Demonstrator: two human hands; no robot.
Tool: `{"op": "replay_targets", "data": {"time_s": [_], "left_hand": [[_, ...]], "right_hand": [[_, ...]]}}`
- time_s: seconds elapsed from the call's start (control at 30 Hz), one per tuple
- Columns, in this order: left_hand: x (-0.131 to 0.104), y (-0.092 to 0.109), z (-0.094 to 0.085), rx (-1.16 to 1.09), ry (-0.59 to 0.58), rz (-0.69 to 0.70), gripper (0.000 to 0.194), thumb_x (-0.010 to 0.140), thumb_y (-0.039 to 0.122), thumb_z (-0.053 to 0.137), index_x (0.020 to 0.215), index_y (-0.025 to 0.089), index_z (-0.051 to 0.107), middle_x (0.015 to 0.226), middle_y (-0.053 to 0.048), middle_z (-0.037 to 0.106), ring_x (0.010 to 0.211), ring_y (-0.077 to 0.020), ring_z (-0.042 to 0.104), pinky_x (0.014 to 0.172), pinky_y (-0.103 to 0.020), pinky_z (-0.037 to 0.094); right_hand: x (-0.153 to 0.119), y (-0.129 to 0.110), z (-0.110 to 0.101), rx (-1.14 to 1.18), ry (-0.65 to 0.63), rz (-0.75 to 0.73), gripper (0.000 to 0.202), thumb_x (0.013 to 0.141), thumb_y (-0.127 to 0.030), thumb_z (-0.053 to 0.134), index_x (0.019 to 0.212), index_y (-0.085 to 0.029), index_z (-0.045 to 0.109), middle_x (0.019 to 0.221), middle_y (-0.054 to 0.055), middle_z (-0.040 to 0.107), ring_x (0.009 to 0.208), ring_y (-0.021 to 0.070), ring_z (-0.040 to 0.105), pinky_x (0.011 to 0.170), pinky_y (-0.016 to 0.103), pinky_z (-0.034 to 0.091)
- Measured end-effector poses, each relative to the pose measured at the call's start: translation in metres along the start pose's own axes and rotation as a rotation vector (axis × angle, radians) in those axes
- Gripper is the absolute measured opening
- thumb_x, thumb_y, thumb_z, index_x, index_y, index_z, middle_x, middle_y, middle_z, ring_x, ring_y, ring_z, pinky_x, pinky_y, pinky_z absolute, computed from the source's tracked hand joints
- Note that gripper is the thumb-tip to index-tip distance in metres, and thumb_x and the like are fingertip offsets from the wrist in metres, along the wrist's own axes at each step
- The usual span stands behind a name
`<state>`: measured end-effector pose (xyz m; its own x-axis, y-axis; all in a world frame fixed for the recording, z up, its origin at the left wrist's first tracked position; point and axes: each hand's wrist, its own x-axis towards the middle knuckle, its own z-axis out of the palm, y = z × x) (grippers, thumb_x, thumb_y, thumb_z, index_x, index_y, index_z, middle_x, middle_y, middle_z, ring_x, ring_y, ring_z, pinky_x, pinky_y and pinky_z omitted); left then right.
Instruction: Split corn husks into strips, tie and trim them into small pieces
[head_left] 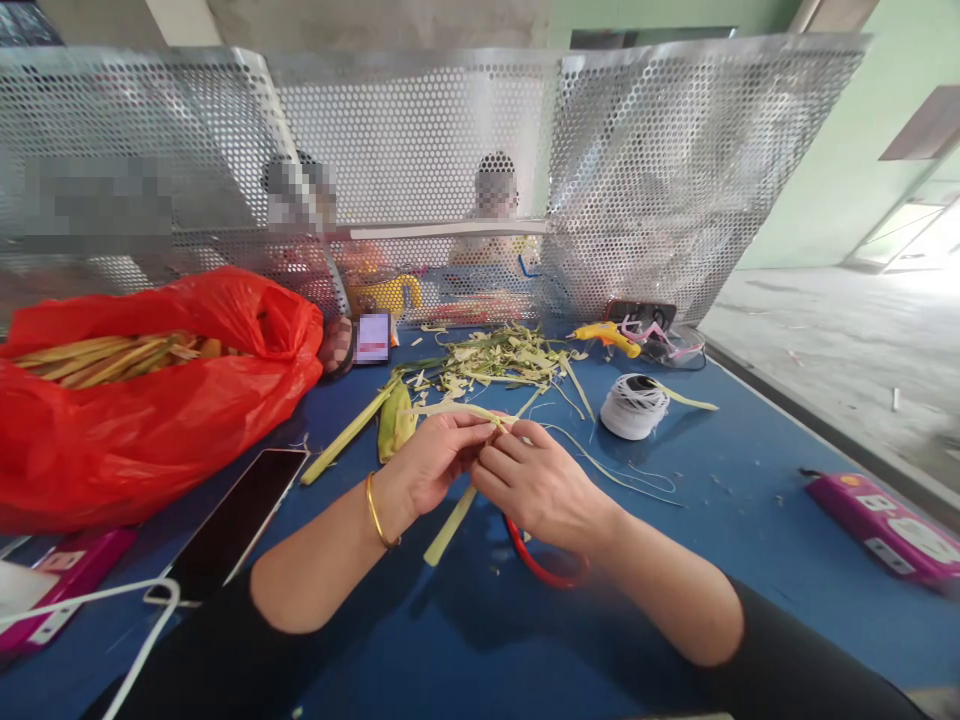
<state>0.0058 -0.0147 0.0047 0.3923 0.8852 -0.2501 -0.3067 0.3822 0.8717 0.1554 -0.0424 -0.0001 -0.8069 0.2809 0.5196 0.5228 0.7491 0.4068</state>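
Note:
Both hands meet over the middle of the table, fingertips touching. My left hand (439, 460), with a gold bangle on its wrist, pinches a pale green plant strip (450, 408). My right hand (536, 485) is closed on the same strip from the right, its fingers curled. A flat strip end (450, 528) sticks out below the hands. Under my right hand a red curved band (547, 575) shows; the rest of it is hidden. A yellow-green husk-like piece (395, 422) and a long stalk (349, 435) lie left of my left hand.
Plant scraps (502, 360) are heaped behind the hands. A roll of white string (634, 407), a yellow glue gun (609, 336) and clear glasses (667, 345) lie right. Left are a red bag (172, 430) of stalks and a phone (232, 525). A perforated metal screen (420, 130) stands behind.

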Motion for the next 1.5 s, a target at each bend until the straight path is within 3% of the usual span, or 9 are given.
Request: {"op": "replay_targets", "data": {"time_s": [0.4,0.53,0.63,0.77,0.97,1.17,1.33,1.43,1.5], "left_hand": [[-0.001,0.001,0.002,-0.016,0.012,0.035,0.011,0.059,0.014,0.076,0.068,0.012,0.071,0.066,-0.003,0.066,0.059,-0.0088,0.058,0.056,-0.017,0.044],[-0.002,0.009,0.0,-0.043,0.028,0.072,0.009,0.067,0.013,0.066,0.073,0.012,0.073,0.076,-0.006,0.072,0.068,-0.0123,0.064,0.066,-0.02,0.05],[-0.004,0.014,0.001,-0.103,0.086,0.026,0.017,0.072,0.012,0.057,0.076,0.011,0.074,0.077,-0.008,0.073,0.07,-0.0156,0.067,0.069,-0.025,0.052],[-0.006,0.013,0.003,-0.071,0.108,0.048,0.013,0.073,0.018,0.063,0.078,0.012,0.074,0.078,-0.009,0.073,0.066,-0.0149,0.066,0.064,-0.024,0.051],[-0.002,0.005,0.004,0.013,0.225,0.192,0.006,0.065,0.016,0.071,0.07,0.013,0.072,0.067,-0.004,0.07,0.052,-0.0074,0.053,0.048,-0.02,0.036],[-0.003,0.006,0.002,0.112,0.136,0.151,0.013,0.065,0.023,0.073,0.072,0.012,0.07,0.066,-0.004,0.068,0.05,-0.0083,0.054,0.045,-0.02,0.033],[0.001,0.004,-0.003,0.233,0.172,0.213,0.016,0.066,0.028,0.072,0.07,0.013,0.069,0.061,-0.001,0.064,0.046,-0.0063,0.048,0.042,-0.019,0.029],[0.002,0.005,-0.004,0.286,0.16,0.212,0.016,0.066,0.027,0.071,0.075,0.013,0.071,0.061,-0.003,0.067,0.045,-0.0066,0.047,0.042,-0.019,0.03],[-0.001,0.007,-0.003,0.324,0.132,0.198,0.016,0.067,0.026,0.071,0.077,0.014,0.072,0.06,-0.004,0.067,0.045,-0.007,0.047,0.042,-0.019,0.031]], "right_hand": [[0.002,0.004,-0.005,0.127,0.052,-0.031,0.03,0.096,-0.011,0.035,0.076,-0.018,0.056,0.072,0.001,0.06,0.073,0.0143,0.052,0.087,0.031,0.036],[-0.002,0.004,-0.007,0.15,0.17,0.251,0.016,0.095,-0.021,0.042,0.094,-0.017,0.057,0.084,0.006,0.065,0.081,0.0177,0.056,0.077,0.032,0.038],[-0.004,0.004,-0.005,0.151,0.267,0.53,0.015,0.092,-0.03,0.049,0.088,-0.017,0.056,0.078,0.006,0.064,0.074,0.0185,0.055,0.069,0.031,0.036],[-0.003,0.003,0.001,0.195,0.128,0.598,0.024,0.093,-0.032,0.048,0.076,-0.018,0.055,0.067,0.003,0.061,0.064,0.0164,0.054,0.069,0.031,0.034],[-0.001,0.005,-0.003,0.338,0.02,0.418,0.032,0.095,-0.024,0.04,0.069,-0.017,0.056,0.064,0.002,0.059,0.06,0.0137,0.052,0.072,0.031,0.033],[-0.002,0.019,-0.002,0.716,0.176,0.855,0.022,0.089,-0.037,0.049,0.098,-0.02,0.06,0.097,0.007,0.066,0.091,0.0201,0.059,0.077,0.031,0.043],[-0.005,0.028,0.004,1.062,-0.097,0.912,0.029,0.084,-0.045,0.054,0.082,-0.018,0.064,0.062,-0.002,0.058,0.058,0.012,0.051,0.055,0.024,0.039],[-0.009,0.038,0.001,0.993,-0.131,0.966,0.035,0.083,-0.048,0.051,0.069,-0.018,0.062,0.051,-0.004,0.046,0.049,0.0101,0.04,0.048,0.023,0.03],[-0.011,0.044,-0.002,0.905,-0.085,1.014,0.039,0.084,-0.049,0.047,0.068,-0.018,0.063,0.057,-0.001,0.051,0.055,0.0118,0.045,0.052,0.024,0.033]]}}
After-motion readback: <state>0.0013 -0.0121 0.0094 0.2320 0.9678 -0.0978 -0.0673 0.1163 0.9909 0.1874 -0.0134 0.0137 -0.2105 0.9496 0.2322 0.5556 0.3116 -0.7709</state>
